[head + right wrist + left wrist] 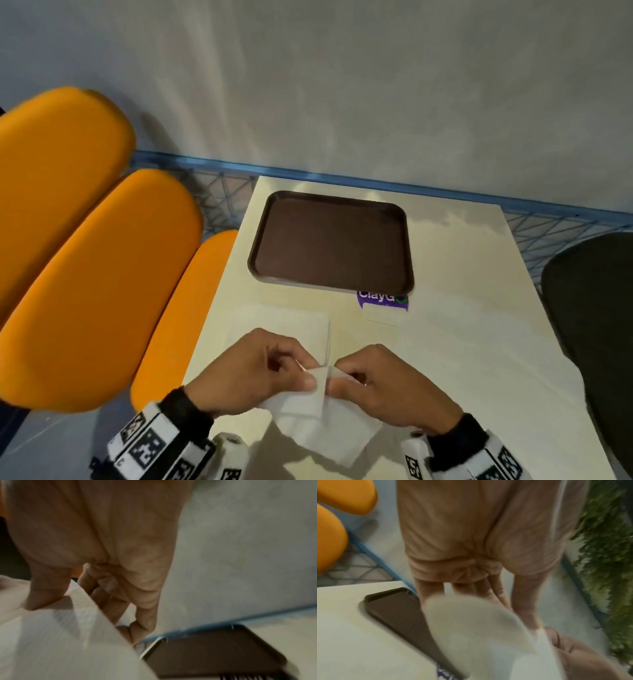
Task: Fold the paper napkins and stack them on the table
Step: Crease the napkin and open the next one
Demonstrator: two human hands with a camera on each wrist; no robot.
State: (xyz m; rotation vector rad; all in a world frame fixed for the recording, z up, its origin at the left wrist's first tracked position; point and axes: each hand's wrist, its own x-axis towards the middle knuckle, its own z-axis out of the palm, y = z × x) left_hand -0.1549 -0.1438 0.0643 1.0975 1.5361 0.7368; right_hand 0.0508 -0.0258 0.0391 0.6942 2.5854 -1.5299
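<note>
A white paper napkin (322, 425) hangs between both hands above the near edge of the cream table (462, 342). My left hand (260, 370) pinches its top edge from the left, and my right hand (380, 380) pinches the same edge from the right, fingertips almost meeting. The left wrist view shows the napkin (471, 628) bulging under the left hand's fingers (491, 591). In the right wrist view the thumb (46, 588) presses on the napkin (60, 635). Another white napkin (284, 325) lies flat on the table just beyond the hands.
A brown tray (332, 240) sits at the far middle of the table, partly over a purple sticker (382, 301). Orange seat cushions (96, 260) stand to the left, a dark seat (596, 308) to the right. A grey wall and blue rail (376, 185) run behind the table.
</note>
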